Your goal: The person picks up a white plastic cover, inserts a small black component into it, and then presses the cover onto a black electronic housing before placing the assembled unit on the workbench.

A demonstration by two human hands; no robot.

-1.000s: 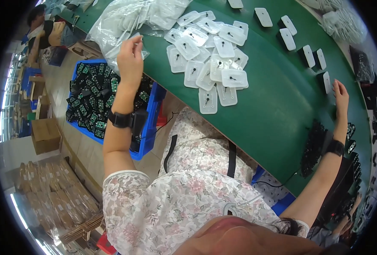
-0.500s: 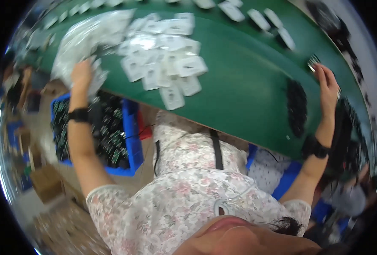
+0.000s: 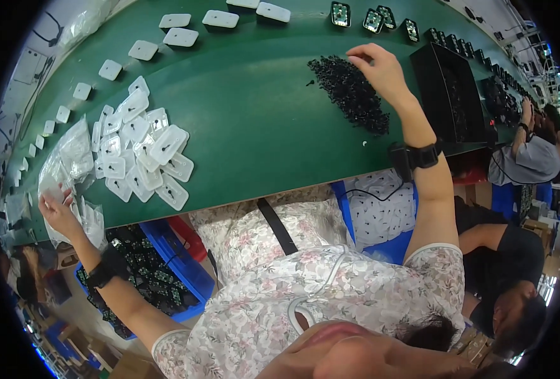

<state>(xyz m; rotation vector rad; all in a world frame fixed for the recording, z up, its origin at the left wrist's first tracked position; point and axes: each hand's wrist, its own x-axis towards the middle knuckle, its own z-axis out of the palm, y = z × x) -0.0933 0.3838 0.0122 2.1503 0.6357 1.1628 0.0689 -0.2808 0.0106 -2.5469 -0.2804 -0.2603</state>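
Observation:
At the far left, my left hand (image 3: 59, 208) has its fingers curled round a pale translucent piece (image 3: 54, 191), partly hidden, beside a clear plastic bag (image 3: 74, 151). My right hand (image 3: 378, 69) hovers at the far edge of a heap of small black parts (image 3: 353, 98). Its thumb and forefinger come together; anything between them is too small to make out. Left of centre, a loose pile of white rounded covers (image 3: 144, 151) lies on the green table (image 3: 248, 120), many with a small black piece on them.
White-topped boxes (image 3: 181, 38) curve along the far side. Open black cases with green circuit boards (image 3: 373, 21) stand at the back right, near a black box (image 3: 447, 95). Blue crates (image 3: 185, 268) sit below the table edge. A co-worker in grey (image 3: 526, 158) is at far right.
The view has turned, bringing the table's right side towards the middle. My right hand has moved from beside an open case to the black heap. My left hand remains by the plastic bag.

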